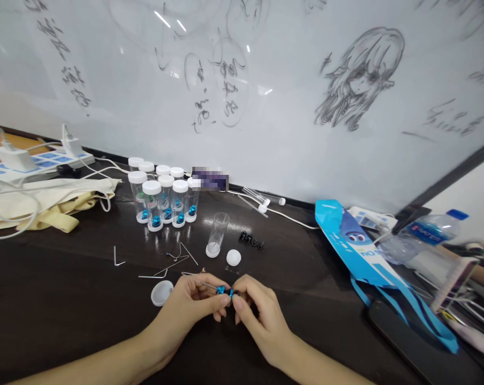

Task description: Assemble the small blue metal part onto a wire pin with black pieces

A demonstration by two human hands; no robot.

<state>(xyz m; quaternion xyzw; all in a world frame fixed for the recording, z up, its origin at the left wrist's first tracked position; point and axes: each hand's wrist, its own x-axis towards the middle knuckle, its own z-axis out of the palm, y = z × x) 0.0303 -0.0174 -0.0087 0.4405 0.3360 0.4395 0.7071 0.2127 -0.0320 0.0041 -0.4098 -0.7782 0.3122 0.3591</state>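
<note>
Worktop (77, 299) of dark brown, glossy finish, inspected left to right. Cream folded cloth (45, 200) at far left. Next, a thin L-shaped metal key (115, 256), lying flat. Behind it, a cluster of clear cylindrical tubes with white caps (151, 206), upright, several containing blue metallic pieces. Nearer, a shallow round white lid (162, 293) beside the left wrist.

Left hand (204, 297): fingers curled, thumb and fingertips pinched together on a small metallic-blue part (220, 290), which sits between the two hands above the worktop. A slim metal rod runs from this hand toward the part; its contact cannot be confirmed. Beyond, an uncapped clear tube with white base (212, 249) and a domed white cap (233, 258).

Right hand (260, 302): likewise nearly closed, thumb and forefinger pinching the part's other end. Small black rings (251, 240) lie beyond it; light-blue printed packaging (352, 248) lies farther right.
</note>
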